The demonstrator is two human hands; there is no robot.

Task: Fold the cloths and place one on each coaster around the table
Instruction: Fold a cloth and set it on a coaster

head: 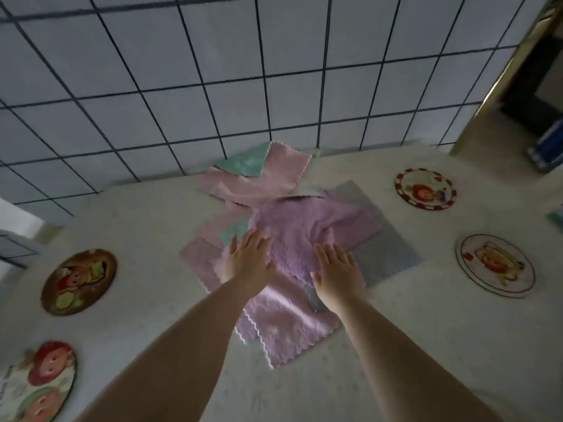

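Centrally, the lilac cloth [301, 229] lies rumpled on top of the cloth pile [262, 190], mid-table, its far part bunched and creased. Left hand [248, 263] spread flat, fingers straight and together, resting on the cloth's left edge. Right hand [336, 271] likewise flat, fingers straight, pressing the cloth's near-right part. Neither pinches anything; looks like smoothing before a fold.

Under and around it: a pink cloth [283, 324] nearer the person, scalloped edge showing; a grey cloth [384, 257] to the right; more pink and a green cloth [246, 161] at the far side against the tiled wall [274, 71]. All overlap loosely.

Coasters sit well apart from the pile on the pale table [426, 345]: a brown coaster [79, 281] at left, another coaster [39, 382] near-left, a red-rimmed coaster [425, 188] far-right, a pale coaster [495, 264] at right. None carries a cloth, so the task seems at an early stage.

Risks, as I judge them:
- Layers overlap, so lifting one edge may drag the cloth beneath along and scatter the pile.
- The bunched far part, if not flattened, would give a lumpy, crooked fold.
- Soft fabric may spring open when carried to a coaster, especially one at the far side.
- Frame is slightly blurred; exact cloth edges under the hands are hard to tell.
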